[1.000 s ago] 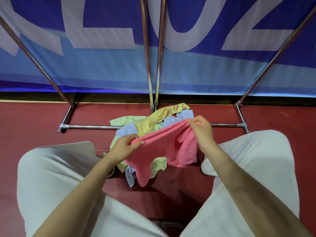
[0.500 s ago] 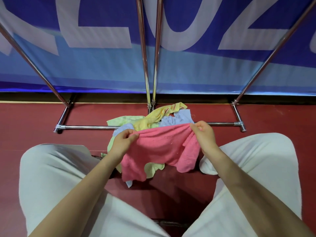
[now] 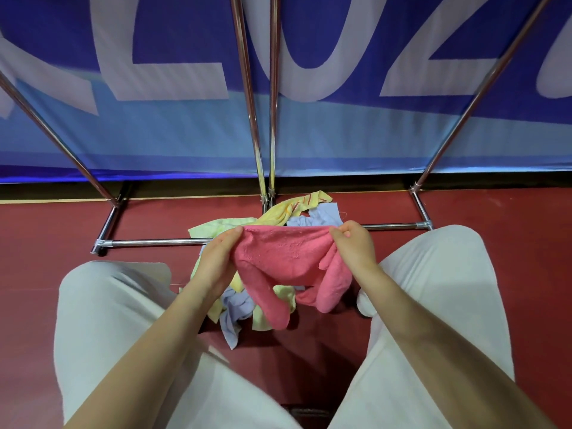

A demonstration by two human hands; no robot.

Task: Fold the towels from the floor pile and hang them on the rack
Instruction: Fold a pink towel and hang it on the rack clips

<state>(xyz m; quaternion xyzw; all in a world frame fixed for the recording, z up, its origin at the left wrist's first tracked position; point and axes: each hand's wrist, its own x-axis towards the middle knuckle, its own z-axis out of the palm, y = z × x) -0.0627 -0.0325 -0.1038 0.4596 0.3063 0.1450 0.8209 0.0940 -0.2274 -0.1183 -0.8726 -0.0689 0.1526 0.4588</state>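
While I crouch over the floor pile [image 3: 247, 301], the pink towel [image 3: 288, 261] hangs fuzzy and crumpled, its top edge stretched between my left hand [image 3: 216, 258] and right hand [image 3: 356, 246], each pinching a corner, two ends drooping below.

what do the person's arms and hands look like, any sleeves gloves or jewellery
Both arms are bare all the way into the frame: no sleeves show. The left hand and right hand wear no gloves, and no rings, watch or bracelet show on the sides facing the camera. Fingernails look short and plain. Below the arms, the person wears loose, light grey-white trousers.
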